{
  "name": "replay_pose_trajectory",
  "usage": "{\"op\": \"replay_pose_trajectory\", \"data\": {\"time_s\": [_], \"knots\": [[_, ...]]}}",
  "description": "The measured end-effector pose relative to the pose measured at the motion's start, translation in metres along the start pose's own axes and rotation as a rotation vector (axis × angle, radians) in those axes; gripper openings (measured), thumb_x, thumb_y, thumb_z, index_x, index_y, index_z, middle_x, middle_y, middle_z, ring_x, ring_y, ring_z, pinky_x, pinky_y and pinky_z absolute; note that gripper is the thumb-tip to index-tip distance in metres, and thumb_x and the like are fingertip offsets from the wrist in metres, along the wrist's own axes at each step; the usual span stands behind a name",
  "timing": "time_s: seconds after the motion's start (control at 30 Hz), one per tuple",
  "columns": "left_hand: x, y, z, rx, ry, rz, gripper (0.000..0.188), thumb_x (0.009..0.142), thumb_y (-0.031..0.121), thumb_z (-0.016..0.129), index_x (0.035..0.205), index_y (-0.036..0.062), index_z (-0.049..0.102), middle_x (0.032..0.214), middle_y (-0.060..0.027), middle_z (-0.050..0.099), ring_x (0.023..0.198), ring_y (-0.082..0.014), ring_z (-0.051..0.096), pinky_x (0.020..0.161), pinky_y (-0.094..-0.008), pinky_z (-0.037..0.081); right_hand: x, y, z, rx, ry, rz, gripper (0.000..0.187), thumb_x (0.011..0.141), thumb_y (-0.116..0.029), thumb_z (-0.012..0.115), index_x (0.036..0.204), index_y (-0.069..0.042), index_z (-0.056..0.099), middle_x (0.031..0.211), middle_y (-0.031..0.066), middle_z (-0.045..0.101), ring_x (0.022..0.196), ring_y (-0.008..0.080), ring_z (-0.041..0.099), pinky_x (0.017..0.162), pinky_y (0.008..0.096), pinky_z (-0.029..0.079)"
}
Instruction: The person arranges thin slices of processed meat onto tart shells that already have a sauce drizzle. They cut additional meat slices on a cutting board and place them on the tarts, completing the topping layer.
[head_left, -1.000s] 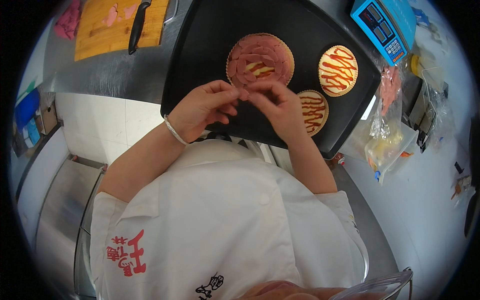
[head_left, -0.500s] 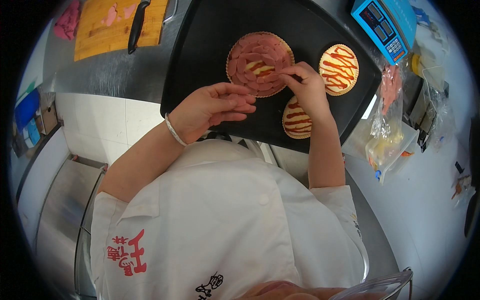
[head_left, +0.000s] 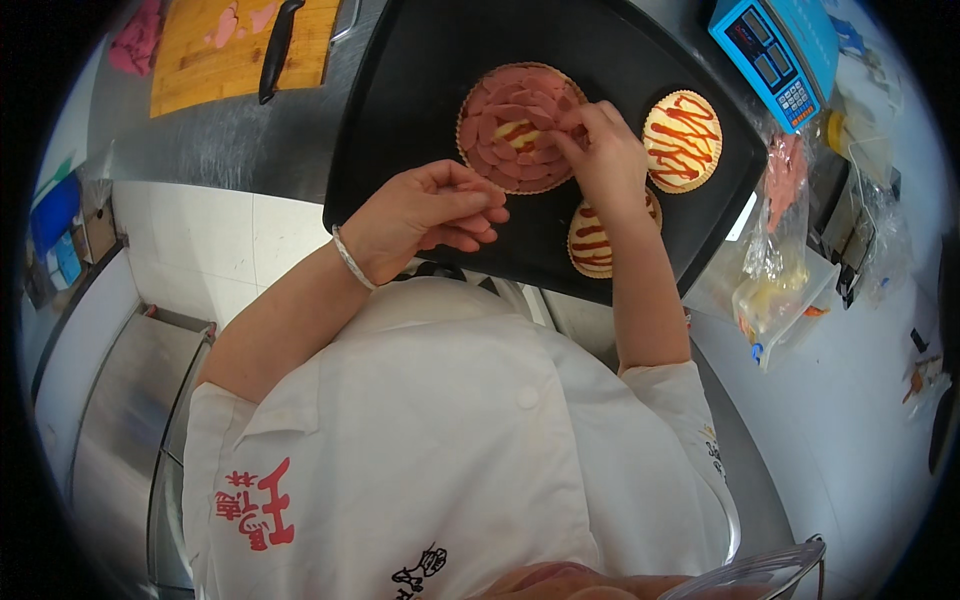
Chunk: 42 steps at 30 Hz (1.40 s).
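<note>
A round pizza base (head_left: 466, 150) with a crimped edge lies on a black baking tray (head_left: 400, 110), covered in overlapping pink ham slices (head_left: 500, 98). Pale topping with red sauce shows at its middle. Over its right side, my right hand (head_left: 608, 160) has thumb and fingers closed around a ham slice at the ring of slices. My left hand (head_left: 440, 208) is curled just below and left of this pizza, with pinkish ham slices partly hidden in its fingers. Two smaller bases, a right one (head_left: 682, 140) and a lower one (head_left: 590, 245), carry red sauce stripes; my right forearm partly covers the lower.
At the upper left, a wooden cutting board (head_left: 200, 70) holds pink scraps and a black-handled knife (head_left: 276, 55). A blue digital scale (head_left: 785, 60) stands beyond the tray's right corner. Plastic bags (head_left: 770, 290) with food lie along the right side.
My right hand has shifted slightly up and its fingers have turned over the pizza's right edge. More of the lower small base shows. My left hand has barely moved.
</note>
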<state>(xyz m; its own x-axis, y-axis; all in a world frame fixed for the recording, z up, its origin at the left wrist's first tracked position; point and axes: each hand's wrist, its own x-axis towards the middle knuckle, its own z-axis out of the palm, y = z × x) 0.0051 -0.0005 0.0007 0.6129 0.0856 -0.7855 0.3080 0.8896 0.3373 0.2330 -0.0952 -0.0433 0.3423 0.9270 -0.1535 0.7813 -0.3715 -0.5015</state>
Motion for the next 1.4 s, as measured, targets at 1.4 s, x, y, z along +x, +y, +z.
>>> {"op": "replay_pose_trajectory", "data": {"time_s": [1.4], "knots": [[0.001,-0.002,0.000,0.066,0.014,-0.022,0.022,0.100,0.022,0.057,0.110,0.0062,0.067,0.108,-0.0089,0.071,0.086,-0.0138,0.061,0.073,-0.0223,0.052,-0.035,-0.013,0.050,0.132,0.363,0.015,0.012,0.078,-0.008,0.077,0.080,-0.003,0.066,0.085,0.0083,0.061,0.073,0.0246,0.062,0.064,0.0325,0.050]]}}
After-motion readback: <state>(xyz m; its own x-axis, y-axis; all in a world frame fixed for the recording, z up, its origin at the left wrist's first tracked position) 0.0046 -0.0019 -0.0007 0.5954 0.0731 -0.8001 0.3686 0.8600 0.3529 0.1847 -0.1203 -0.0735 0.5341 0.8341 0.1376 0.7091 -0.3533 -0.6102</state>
